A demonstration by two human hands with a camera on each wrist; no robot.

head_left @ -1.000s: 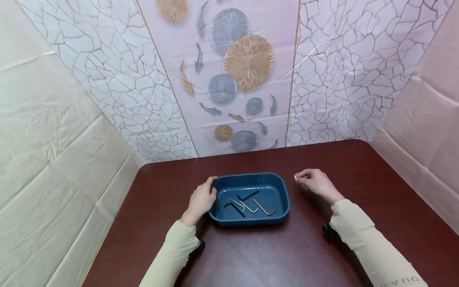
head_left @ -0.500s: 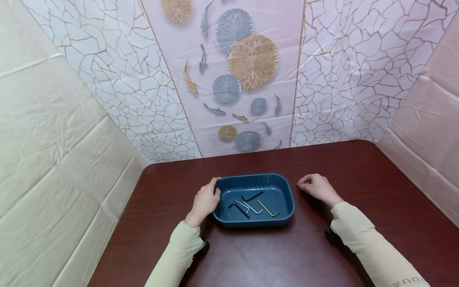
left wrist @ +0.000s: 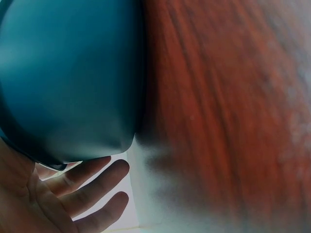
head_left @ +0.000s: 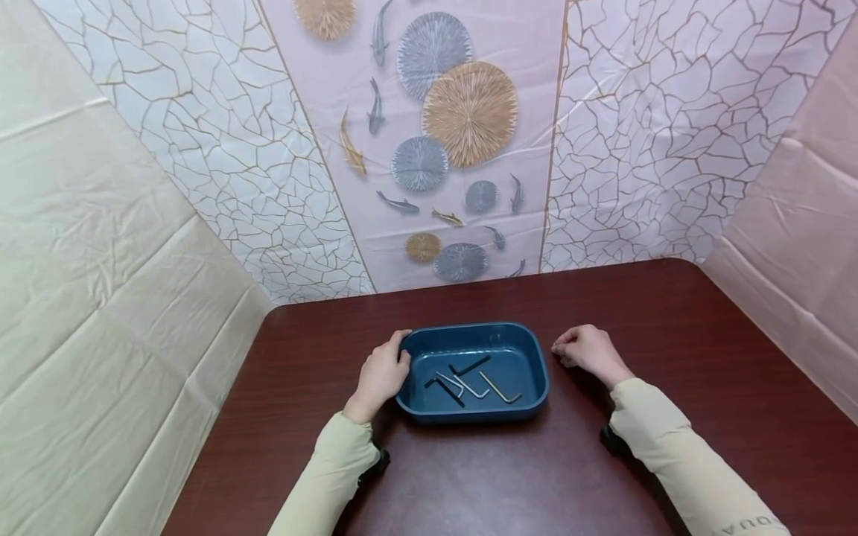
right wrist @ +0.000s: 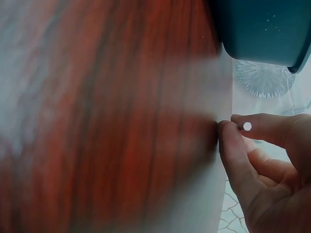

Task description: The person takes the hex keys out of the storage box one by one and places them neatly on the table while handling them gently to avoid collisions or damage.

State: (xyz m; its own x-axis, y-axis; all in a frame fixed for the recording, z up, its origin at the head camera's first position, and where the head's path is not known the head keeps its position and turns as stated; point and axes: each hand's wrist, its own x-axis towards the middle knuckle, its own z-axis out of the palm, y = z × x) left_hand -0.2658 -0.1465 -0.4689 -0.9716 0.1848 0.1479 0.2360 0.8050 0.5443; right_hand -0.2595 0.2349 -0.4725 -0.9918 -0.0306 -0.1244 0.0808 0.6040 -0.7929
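Note:
A deep blue tray [head_left: 469,417] sits on the table, holding several L-shaped hex keys, among them a black hex key [head_left: 449,392] and a brass-toned hex key [head_left: 496,387]. My left hand [head_left: 378,376] grips the tray's left end, with the thumb at the rim and the fingers along the outside. Right of the tray, my right hand [head_left: 590,351] is low over the table. Between its thumb and index finger it pinches a hex key [right wrist: 247,126], whose bright six-sided end shows in the right wrist view. The rest of that key is hidden by the fingers.
The dark red wooden table [head_left: 482,484] carries the tray. A patterned cloth wall [head_left: 630,149] stands behind it, and plain cloth walls rise on the left and right sides.
My right hand has lowered slightly toward the table, and the shiny key end seen earlier in the head view is now hidden. The left hand stays on the tray.

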